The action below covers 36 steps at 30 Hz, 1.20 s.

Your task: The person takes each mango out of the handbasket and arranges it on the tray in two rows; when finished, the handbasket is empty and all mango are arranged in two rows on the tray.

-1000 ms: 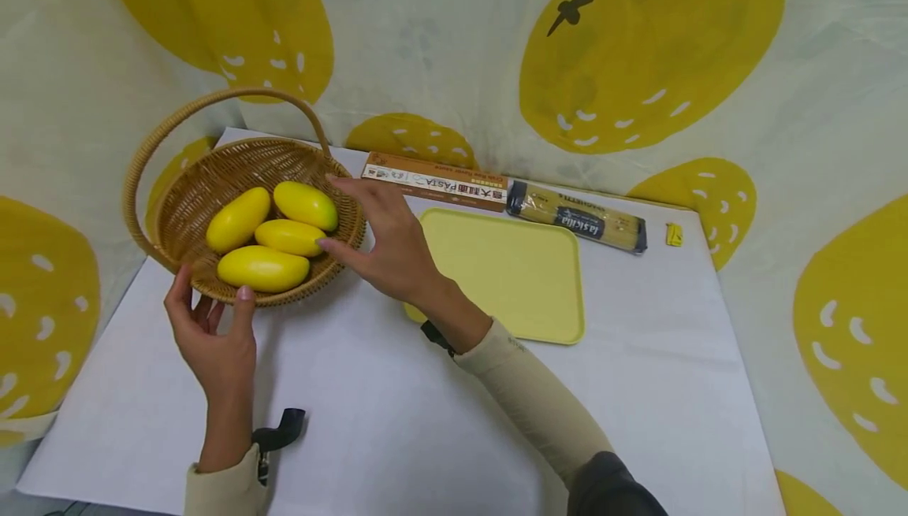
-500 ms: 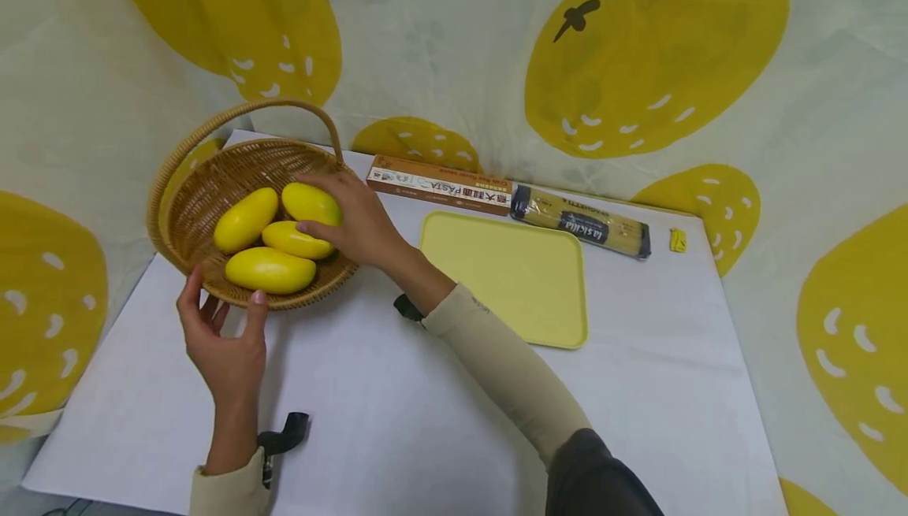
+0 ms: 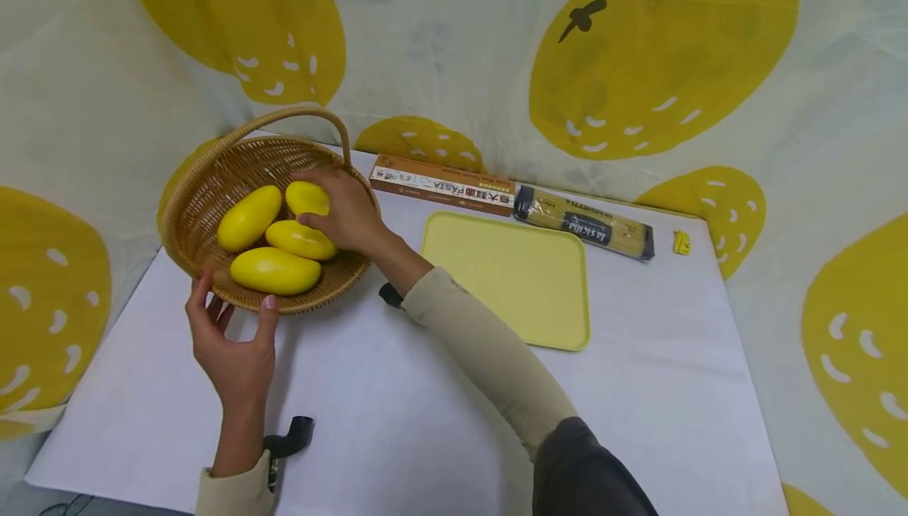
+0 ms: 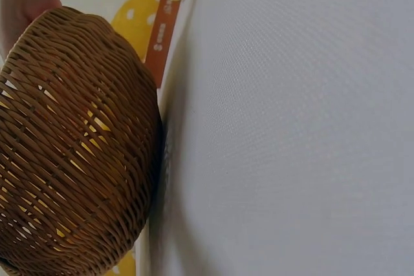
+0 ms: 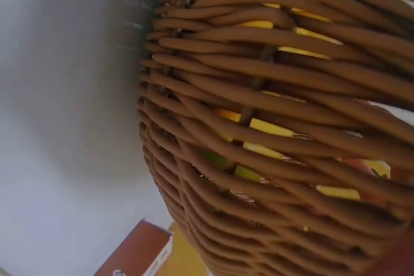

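A brown wicker basket (image 3: 190, 220) with an arched handle stands at the left of the table, holding several yellow mangoes (image 3: 275, 271). My left hand (image 3: 234, 354) grips its near rim, thumb and fingers apart along the edge. Reaching in over the right rim, my right hand (image 3: 347, 213) curls its fingers round the rear-right mango (image 3: 305, 197); most of that fruit is hidden under the hand. A middle mango (image 3: 301, 240) lies right by the thumb. Both wrist views look at the woven basket wall (image 4: 77, 147) from outside, with yellow showing through the gaps.
Right of the basket lies a pale yellow tray (image 3: 514, 283). Behind it are a brown pasta box (image 3: 443, 185) and a spaghetti packet (image 3: 583, 223), with a small yellow item (image 3: 682, 243) at the far right. A patterned curtain (image 3: 454, 43) hangs behind the white table (image 3: 638, 390).
My right hand has moved left into the basket and closed round the rear-right mango. The left hand stays at the near rim. The basket handle sits slightly lower and farther right in view.
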Each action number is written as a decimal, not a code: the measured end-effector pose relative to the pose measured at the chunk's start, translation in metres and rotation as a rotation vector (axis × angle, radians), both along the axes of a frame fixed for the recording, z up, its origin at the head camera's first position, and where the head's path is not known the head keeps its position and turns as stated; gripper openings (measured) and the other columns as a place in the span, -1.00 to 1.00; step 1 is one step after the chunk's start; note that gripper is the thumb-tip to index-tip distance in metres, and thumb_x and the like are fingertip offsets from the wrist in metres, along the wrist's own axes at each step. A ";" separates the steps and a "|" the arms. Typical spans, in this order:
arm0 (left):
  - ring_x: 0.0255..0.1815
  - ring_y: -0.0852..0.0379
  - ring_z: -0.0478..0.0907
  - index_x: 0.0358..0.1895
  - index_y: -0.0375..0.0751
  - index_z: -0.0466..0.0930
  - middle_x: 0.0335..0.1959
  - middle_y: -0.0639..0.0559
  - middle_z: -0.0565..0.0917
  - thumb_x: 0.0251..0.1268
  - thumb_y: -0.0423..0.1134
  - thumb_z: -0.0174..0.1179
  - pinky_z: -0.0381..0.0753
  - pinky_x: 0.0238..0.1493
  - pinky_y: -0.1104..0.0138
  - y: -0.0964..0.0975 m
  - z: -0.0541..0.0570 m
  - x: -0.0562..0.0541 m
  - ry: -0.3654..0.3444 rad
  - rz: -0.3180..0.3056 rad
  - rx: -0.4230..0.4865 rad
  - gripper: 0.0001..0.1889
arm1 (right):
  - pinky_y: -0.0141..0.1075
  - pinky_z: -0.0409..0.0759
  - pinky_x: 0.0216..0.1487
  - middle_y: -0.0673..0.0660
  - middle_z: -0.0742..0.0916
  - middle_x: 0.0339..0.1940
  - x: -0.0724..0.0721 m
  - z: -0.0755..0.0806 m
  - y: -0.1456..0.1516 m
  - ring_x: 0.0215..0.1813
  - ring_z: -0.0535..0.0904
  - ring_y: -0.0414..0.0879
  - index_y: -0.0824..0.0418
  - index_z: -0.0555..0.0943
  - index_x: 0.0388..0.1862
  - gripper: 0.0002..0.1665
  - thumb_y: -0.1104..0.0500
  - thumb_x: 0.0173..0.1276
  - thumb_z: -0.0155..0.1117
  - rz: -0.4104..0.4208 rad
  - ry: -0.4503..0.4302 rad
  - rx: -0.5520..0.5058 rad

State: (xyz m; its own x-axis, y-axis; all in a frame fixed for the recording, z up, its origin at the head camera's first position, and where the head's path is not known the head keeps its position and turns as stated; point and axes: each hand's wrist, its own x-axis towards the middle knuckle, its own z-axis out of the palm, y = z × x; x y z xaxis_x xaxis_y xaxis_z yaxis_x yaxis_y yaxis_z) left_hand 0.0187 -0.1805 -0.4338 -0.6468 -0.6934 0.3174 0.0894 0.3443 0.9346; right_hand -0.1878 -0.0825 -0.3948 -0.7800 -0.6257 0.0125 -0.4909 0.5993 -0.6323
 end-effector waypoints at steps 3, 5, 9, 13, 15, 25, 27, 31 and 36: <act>0.47 -0.32 0.45 0.56 -0.19 0.37 0.57 -0.18 0.42 0.23 -0.34 0.40 0.45 0.43 0.42 -0.001 -0.001 0.000 -0.001 -0.004 -0.008 -0.23 | -0.30 0.26 0.64 -0.10 0.50 0.62 -0.004 -0.002 -0.006 0.65 0.33 -0.13 -0.11 0.42 0.62 -0.26 0.00 0.51 0.40 -0.002 -0.016 0.011; 0.47 -0.32 0.45 0.55 -0.20 0.37 0.57 -0.19 0.42 0.24 -0.34 0.40 0.45 0.43 0.42 -0.001 -0.002 0.000 0.000 -0.007 -0.010 -0.23 | -0.33 0.26 0.64 -0.10 0.51 0.62 -0.007 -0.003 -0.010 0.65 0.34 -0.15 -0.09 0.43 0.62 -0.27 0.02 0.51 0.40 -0.004 -0.027 0.007; 0.46 -0.32 0.45 0.56 -0.19 0.37 0.57 -0.18 0.42 0.24 -0.35 0.40 0.45 0.42 0.42 -0.002 -0.004 0.000 0.010 -0.014 -0.007 -0.23 | -0.36 0.33 0.59 -0.10 0.54 0.59 -0.012 -0.008 -0.015 0.62 0.39 -0.15 -0.07 0.47 0.59 -0.29 0.07 0.50 0.42 -0.022 -0.049 0.003; 0.46 -0.32 0.44 0.57 -0.18 0.36 0.59 -0.19 0.40 0.25 -0.34 0.39 0.44 0.41 0.42 -0.002 -0.005 0.000 0.011 -0.019 -0.013 -0.23 | -0.31 0.38 0.57 -0.09 0.57 0.57 -0.015 -0.011 -0.017 0.59 0.44 -0.12 -0.09 0.49 0.57 -0.31 0.09 0.50 0.42 -0.039 -0.067 0.026; 0.46 -0.33 0.44 0.57 -0.16 0.36 0.60 -0.19 0.39 0.25 -0.34 0.39 0.43 0.42 0.42 -0.002 -0.005 0.000 0.009 -0.019 -0.017 -0.22 | -0.29 0.38 0.57 -0.08 0.58 0.56 -0.016 -0.013 -0.018 0.58 0.45 -0.10 -0.10 0.50 0.57 -0.31 0.09 0.50 0.42 -0.039 -0.074 0.034; 0.48 -0.31 0.43 0.57 -0.17 0.36 0.63 -0.17 0.36 0.25 -0.34 0.39 0.42 0.43 0.41 0.001 -0.003 0.000 0.002 -0.011 -0.028 -0.22 | -0.28 0.27 0.64 -0.08 0.58 0.56 -0.018 -0.017 -0.016 0.60 0.42 -0.13 -0.06 0.52 0.55 -0.32 0.25 0.49 0.37 -0.036 -0.075 0.095; 0.48 -0.31 0.43 0.57 -0.19 0.36 0.63 -0.17 0.36 0.25 -0.34 0.39 0.42 0.43 0.41 0.002 -0.003 0.000 -0.001 -0.010 -0.031 -0.22 | -0.28 0.26 0.65 -0.09 0.57 0.57 -0.017 -0.018 -0.016 0.61 0.41 -0.14 -0.07 0.52 0.55 -0.33 0.23 0.50 0.37 -0.041 -0.074 0.100; 0.47 -0.29 0.43 0.57 -0.15 0.36 0.62 -0.16 0.37 0.26 -0.33 0.39 0.42 0.43 0.43 0.003 -0.003 0.001 -0.013 -0.006 -0.035 -0.22 | -0.29 0.28 0.64 -0.12 0.58 0.56 -0.015 -0.017 -0.015 0.60 0.42 -0.15 -0.09 0.52 0.55 -0.34 0.19 0.51 0.38 -0.052 -0.047 0.101; 0.45 -0.30 0.46 0.57 -0.13 0.36 0.59 -0.17 0.40 0.25 -0.33 0.39 0.45 0.39 0.46 0.002 -0.002 0.002 -0.022 0.012 -0.042 -0.23 | -0.33 0.35 0.59 -0.13 0.60 0.54 -0.008 -0.010 -0.015 0.58 0.45 -0.15 -0.11 0.52 0.56 -0.32 0.15 0.50 0.41 -0.051 -0.011 0.073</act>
State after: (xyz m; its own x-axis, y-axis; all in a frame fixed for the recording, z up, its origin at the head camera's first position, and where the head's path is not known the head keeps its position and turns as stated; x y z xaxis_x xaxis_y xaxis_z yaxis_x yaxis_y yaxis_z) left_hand 0.0205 -0.1783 -0.4358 -0.6459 -0.6873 0.3324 0.0650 0.3843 0.9209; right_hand -0.1959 -0.0971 -0.4044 -0.8107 -0.5841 -0.0406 -0.4517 0.6681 -0.5913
